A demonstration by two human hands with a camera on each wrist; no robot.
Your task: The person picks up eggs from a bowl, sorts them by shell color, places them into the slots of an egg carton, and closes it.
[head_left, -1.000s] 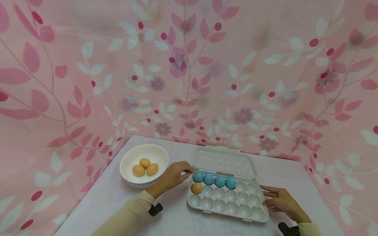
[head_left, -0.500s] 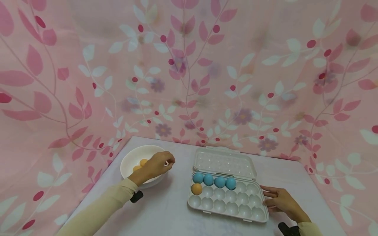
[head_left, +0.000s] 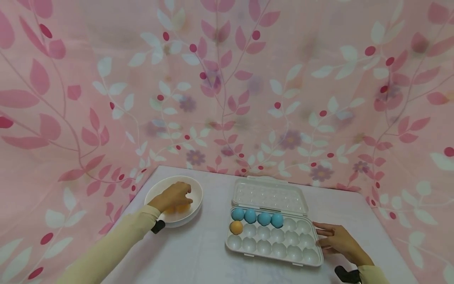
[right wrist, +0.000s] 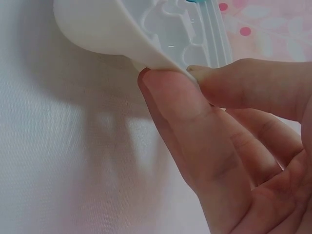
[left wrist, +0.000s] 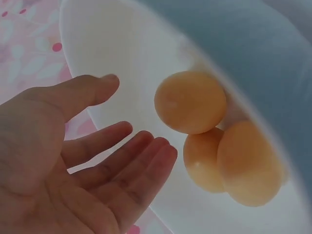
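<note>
My left hand (head_left: 172, 196) reaches into the white bowl (head_left: 197, 212) on the left. In the left wrist view, its fingers and thumb are spread apart beside several yellow-orange eggs: one egg (left wrist: 190, 102) nearest the fingertips, a second (left wrist: 201, 163) partly hidden, and a third egg (left wrist: 251, 165) behind it. Nothing is held in that hand. On the right, my right hand (head_left: 339, 241) pinches the edge of a white plastic egg tray (head_left: 271, 247), thumb over the rim and a finger beneath it. Several blue eggs (head_left: 264, 218) fill part of its back row; one yellow egg (head_left: 235, 227) sits before them.
The tray's hinged lid (head_left: 269, 195) lies folded back behind it. A white cloth covers the table (head_left: 209, 252). Pink floral fabric (head_left: 227, 98) hangs behind and at both sides.
My left hand has moved left from the tray's corner, over to the bowl and down into it. The right hand keeps its grip on the tray's edge.
</note>
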